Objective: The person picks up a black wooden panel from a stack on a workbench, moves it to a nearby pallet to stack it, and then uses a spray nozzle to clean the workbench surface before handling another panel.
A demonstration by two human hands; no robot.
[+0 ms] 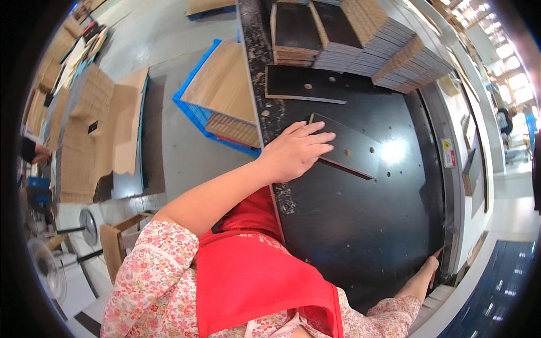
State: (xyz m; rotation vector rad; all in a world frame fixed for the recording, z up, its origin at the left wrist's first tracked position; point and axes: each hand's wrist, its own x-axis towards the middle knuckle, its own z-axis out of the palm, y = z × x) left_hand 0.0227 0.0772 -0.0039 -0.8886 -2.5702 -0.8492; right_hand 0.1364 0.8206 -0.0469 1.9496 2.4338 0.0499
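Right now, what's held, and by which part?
The left hand lies over one end of a dark board; whether it grips can't be told. Right hand: can't tell either.

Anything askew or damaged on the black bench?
Pale, ragged patches mark the left edge of the black flat bench; wear or debris, can't tell. The black rectangular board under the left hand lies skewed relative to the similar black board beyond it. No liquid spill visible.

On table [360, 225], one panel [360, 147] is partly covered by left hand [298, 151]; beyond it, second panel [287, 84] is laid; behind that, panel stacks [296, 28] are set. Left of table, crate [193, 115] is placed on floor [180, 163].
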